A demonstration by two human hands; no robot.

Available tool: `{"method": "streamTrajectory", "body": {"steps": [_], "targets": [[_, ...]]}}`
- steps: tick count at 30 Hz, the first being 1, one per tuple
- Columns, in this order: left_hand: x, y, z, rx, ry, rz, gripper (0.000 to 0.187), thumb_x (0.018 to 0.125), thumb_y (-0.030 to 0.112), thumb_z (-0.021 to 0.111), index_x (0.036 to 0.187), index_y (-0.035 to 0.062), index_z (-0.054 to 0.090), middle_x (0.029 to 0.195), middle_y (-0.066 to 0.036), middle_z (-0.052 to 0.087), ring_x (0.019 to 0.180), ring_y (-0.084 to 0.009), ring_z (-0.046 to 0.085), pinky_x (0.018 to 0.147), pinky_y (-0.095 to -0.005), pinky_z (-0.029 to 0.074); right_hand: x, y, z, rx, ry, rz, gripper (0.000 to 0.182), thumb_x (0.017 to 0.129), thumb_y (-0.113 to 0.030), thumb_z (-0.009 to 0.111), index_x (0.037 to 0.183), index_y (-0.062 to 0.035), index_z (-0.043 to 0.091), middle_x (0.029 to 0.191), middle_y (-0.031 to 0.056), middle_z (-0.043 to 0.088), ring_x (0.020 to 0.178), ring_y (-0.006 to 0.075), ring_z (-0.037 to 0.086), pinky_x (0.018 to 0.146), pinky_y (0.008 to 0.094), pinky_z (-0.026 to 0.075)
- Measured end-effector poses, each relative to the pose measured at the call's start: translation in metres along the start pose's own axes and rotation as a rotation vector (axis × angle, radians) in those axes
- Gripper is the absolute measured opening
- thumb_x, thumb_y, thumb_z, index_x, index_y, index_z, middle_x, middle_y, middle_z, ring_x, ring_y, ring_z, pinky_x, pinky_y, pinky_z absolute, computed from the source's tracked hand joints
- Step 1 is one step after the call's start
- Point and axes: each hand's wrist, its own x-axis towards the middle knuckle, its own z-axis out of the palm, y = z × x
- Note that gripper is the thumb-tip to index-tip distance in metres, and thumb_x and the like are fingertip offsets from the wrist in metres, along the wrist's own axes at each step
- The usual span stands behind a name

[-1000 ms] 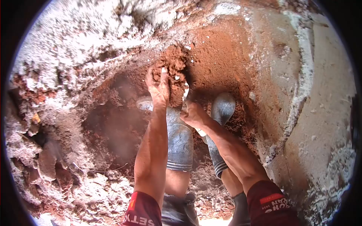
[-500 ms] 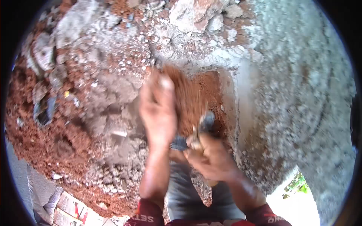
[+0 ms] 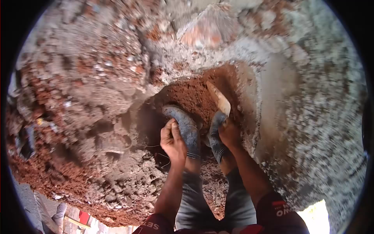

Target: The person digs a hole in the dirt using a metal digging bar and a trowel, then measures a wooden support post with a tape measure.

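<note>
My left hand [image 3: 173, 141] is closed in a pinch above a dusty grey boot [image 3: 183, 123], with a thin pale strand [image 3: 146, 146] trailing from it. On the right, my right hand [image 3: 230, 134] grips a trowel [image 3: 220, 100] whose pale blade points up and left over red soil [image 3: 193, 93]. The trowel's handle is mostly hidden by the fingers. Close to my right hand is the other boot [image 3: 216, 126]. Both boots stand inside a dug pit.
Rough rubble and soil [image 3: 97, 78] rise left of the pit. A large pale rock [image 3: 212, 27] lies beyond it. A smooth concrete edge [image 3: 272, 105] borders the right side, beside a rough grey surface [image 3: 327, 117].
My left hand has gone from spread fingers over the soil to a pinch lower down. The trowel blade now shows clearly, and both boots have come into fuller view. The camera view has shifted.
</note>
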Motion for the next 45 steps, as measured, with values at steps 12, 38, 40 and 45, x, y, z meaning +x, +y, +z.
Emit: {"method": "streamTrajectory", "body": {"steps": [12,38,40,45], "targets": [[0.112,-0.171,0.062,0.553,-0.153,0.217,0.045,0.092,0.021,0.058,0.128,-0.0039,0.047,0.118,-0.023,0.057,0.113,-0.0347,0.053,0.095,-0.0388,0.042,0.054,0.025,0.165,-0.241,-0.159,-0.388,0.027,0.078,-0.013,0.062,0.1,0.0002,0.052,0.083,0.0159,0.063,0.069,0.0281,0.066,0.056,0.0392,0.053],[0.144,-0.208,0.087,0.644,-0.342,0.206,0.065,0.093,0.042,0.052,0.146,0.0159,0.027,0.151,-0.029,0.007,0.137,-0.0473,0.017,0.11,-0.0469,0.026,0.083,0.024,0.119,-0.066,0.019,-0.126,0.017,0.085,-0.015,0.059,0.084,-0.0015,0.05,0.071,0.0139,0.064,0.056,0.0281,0.063,0.045,0.0379,0.051],[0.147,-0.212,0.088,0.62,-0.328,0.217,0.064,0.093,0.046,0.048,0.146,0.0154,0.028,0.15,-0.03,0.007,0.136,-0.0478,0.019,0.109,-0.0462,0.029,0.068,0.025,0.126,-0.057,0.018,-0.281,0.015,0.086,-0.013,0.059,0.089,-0.0005,0.05,0.073,0.0133,0.064,0.056,0.0272,0.063,0.046,0.038,0.051],[0.144,-0.22,0.1,0.662,-0.242,0.236,0.067,0.094,0.049,0.046,0.147,0.0143,0.025,0.15,-0.03,0.008,0.136,-0.0473,0.019,0.108,-0.0463,0.03,0.107,0.028,0.17,0.494,0.297,0.087,0.018,0.086,-0.018,0.057,0.091,-0.002,0.051,0.07,0.0128,0.063,0.057,0.0262,0.063,0.047,0.037,0.052]]}}
